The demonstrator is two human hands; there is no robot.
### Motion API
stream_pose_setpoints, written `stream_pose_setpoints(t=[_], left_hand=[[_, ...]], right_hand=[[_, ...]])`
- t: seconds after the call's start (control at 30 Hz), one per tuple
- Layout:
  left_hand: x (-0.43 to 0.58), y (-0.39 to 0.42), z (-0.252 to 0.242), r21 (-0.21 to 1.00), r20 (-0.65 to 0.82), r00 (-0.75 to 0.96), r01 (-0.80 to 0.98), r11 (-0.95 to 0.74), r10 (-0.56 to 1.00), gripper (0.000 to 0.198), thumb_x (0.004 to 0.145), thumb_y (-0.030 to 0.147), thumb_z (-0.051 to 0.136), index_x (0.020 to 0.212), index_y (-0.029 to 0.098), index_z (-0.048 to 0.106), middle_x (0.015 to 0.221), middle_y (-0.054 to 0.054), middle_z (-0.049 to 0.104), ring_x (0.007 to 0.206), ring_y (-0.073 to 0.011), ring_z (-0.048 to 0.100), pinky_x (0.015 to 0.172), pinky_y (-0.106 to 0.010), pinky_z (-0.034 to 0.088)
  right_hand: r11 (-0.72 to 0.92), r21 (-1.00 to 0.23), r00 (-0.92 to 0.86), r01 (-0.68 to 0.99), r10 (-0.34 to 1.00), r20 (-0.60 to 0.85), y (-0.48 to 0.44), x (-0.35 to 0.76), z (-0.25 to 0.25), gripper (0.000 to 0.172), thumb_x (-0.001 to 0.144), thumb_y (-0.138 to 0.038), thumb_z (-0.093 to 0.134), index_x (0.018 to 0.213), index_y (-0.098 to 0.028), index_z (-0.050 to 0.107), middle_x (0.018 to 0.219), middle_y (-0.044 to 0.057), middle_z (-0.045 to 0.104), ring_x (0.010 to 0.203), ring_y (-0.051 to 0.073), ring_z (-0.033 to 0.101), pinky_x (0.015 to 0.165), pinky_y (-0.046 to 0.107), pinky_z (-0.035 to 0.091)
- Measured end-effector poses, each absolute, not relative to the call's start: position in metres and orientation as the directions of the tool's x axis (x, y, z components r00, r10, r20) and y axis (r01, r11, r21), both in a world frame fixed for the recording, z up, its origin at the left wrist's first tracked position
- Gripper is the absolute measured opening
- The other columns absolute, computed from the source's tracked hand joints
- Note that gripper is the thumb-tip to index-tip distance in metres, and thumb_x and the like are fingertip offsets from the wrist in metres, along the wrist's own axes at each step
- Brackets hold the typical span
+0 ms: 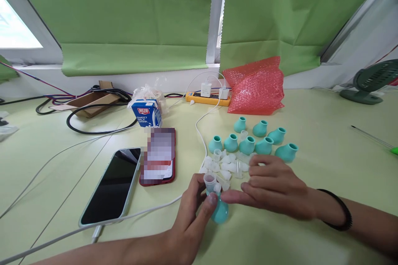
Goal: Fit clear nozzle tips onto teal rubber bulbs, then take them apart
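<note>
My left hand (194,211) is closed around a teal rubber squeeze bulb (220,213), which carries a translucent plastic cup-shaped fitting (210,180) on top and a small whitish knob (217,188) beside it. My right hand (267,186) comes in from the right with its fingers loosely bent. One digit stretches out to the bulb's side, touching it or nearly so; no object shows in this hand. Just beyond both hands lies a pile of clear and white plastic parts (228,167). Behind the pile stand several teal bulbs (247,145), their open necks facing up or tilted.
Left of my hands lie a black-screened phone (112,186) and a red-cased phone (158,157). A white cable (155,207) crosses the table. Farther back are a milk carton (146,113), an orange power strip (202,99), red bubble wrap (256,87), a screwdriver (373,136) and a fan (373,78).
</note>
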State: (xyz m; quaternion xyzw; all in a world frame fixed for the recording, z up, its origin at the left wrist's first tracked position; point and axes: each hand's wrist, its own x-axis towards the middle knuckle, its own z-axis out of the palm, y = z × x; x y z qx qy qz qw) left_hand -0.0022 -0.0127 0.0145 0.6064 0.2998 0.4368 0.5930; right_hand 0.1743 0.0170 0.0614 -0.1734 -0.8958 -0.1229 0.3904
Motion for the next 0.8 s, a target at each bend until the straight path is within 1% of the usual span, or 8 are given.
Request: stream_pose_setpoints(t=[0.07,0.13,0.2,0.27,0.33,0.5,0.7,0.8], left_hand=[[-0.002,-0.012,0.015,0.978,0.174,0.431,-0.181,-0.104,0.885,0.011,0.087,0.028,0.036,0.092,0.020,0.042,0.082,-0.001,0.047,0.078,-0.0121,0.045,0.072,-0.023,0.037],[-0.001,-0.012,0.015,0.974,0.174,0.416,-0.204,-0.095,0.893,0.010,0.087,0.027,0.038,0.090,0.020,0.043,0.080,0.000,0.047,0.075,-0.0111,0.044,0.069,-0.021,0.037],[0.000,-0.012,0.015,0.973,0.161,0.399,-0.216,-0.079,0.903,0.008,0.086,0.027,0.041,0.088,0.020,0.044,0.079,0.000,0.048,0.073,-0.0106,0.044,0.067,-0.020,0.037],[0.001,-0.012,0.015,0.975,0.134,0.380,-0.213,-0.054,0.915,0.008,0.085,0.027,0.043,0.086,0.020,0.045,0.079,0.000,0.049,0.072,-0.0108,0.044,0.066,-0.021,0.037],[0.002,-0.012,0.015,0.976,0.114,0.360,-0.214,-0.037,0.926,0.008,0.084,0.028,0.044,0.084,0.019,0.044,0.078,0.000,0.049,0.071,-0.0110,0.045,0.066,-0.021,0.038],[0.002,-0.012,0.015,0.974,0.102,0.372,-0.224,-0.018,0.923,0.010,0.085,0.030,0.041,0.084,0.020,0.041,0.084,-0.001,0.053,0.078,-0.0126,0.049,0.071,-0.024,0.038],[0.003,-0.012,0.010,0.971,0.110,0.345,-0.236,-0.027,0.932,0.009,0.084,0.029,0.044,0.082,0.021,0.041,0.080,0.001,0.050,0.076,-0.0117,0.048,0.071,-0.023,0.037],[0.003,-0.012,0.008,0.973,0.103,0.321,-0.229,-0.029,0.942,0.010,0.083,0.029,0.046,0.080,0.021,0.041,0.075,0.002,0.047,0.071,-0.0105,0.045,0.067,-0.021,0.037]], right_hand=[[0.834,-0.380,-0.496,0.401,0.546,0.675,0.018,0.166,0.052,0.044,0.068,-0.030,0.066,0.035,-0.016,0.040,0.030,-0.007,0.035,0.031,0.003,0.033,0.036,0.020,0.030],[0.514,-0.783,-0.418,0.350,0.834,0.361,0.020,0.161,0.046,0.047,0.064,-0.040,0.066,0.033,-0.016,0.040,0.029,-0.006,0.036,0.027,0.002,0.031,0.030,0.018,0.026],[0.137,-0.943,-0.403,0.304,0.915,0.003,0.023,0.159,0.043,0.046,0.061,-0.045,0.066,0.034,-0.015,0.043,0.028,-0.006,0.037,0.023,0.002,0.030,0.025,0.017,0.021],[-0.070,-0.964,-0.404,0.255,0.899,-0.172,0.025,0.158,0.044,0.044,0.058,-0.045,0.067,0.036,-0.014,0.046,0.029,-0.006,0.038,0.023,0.002,0.032,0.025,0.015,0.021],[-0.099,-0.975,-0.395,0.200,0.902,-0.173,0.026,0.158,0.046,0.034,0.055,-0.040,0.070,0.044,-0.013,0.053,0.031,-0.006,0.042,0.026,0.002,0.037,0.028,0.014,0.025],[0.078,-0.978,-0.333,0.194,0.943,0.010,0.023,0.157,0.048,0.025,0.055,-0.030,0.073,0.072,-0.013,0.068,0.042,-0.002,0.056,0.037,0.006,0.048,0.037,0.015,0.037],[0.403,-0.888,-0.322,0.223,0.890,0.323,0.019,0.157,0.044,0.009,0.063,-0.023,0.068,0.068,-0.017,0.070,0.049,0.002,0.063,0.044,0.009,0.055,0.043,0.019,0.044],[0.493,-0.842,-0.335,0.220,0.849,0.409,0.018,0.157,0.042,0.006,0.065,-0.021,0.066,0.067,-0.017,0.070,0.050,0.002,0.064,0.044,0.010,0.056,0.044,0.020,0.045]])
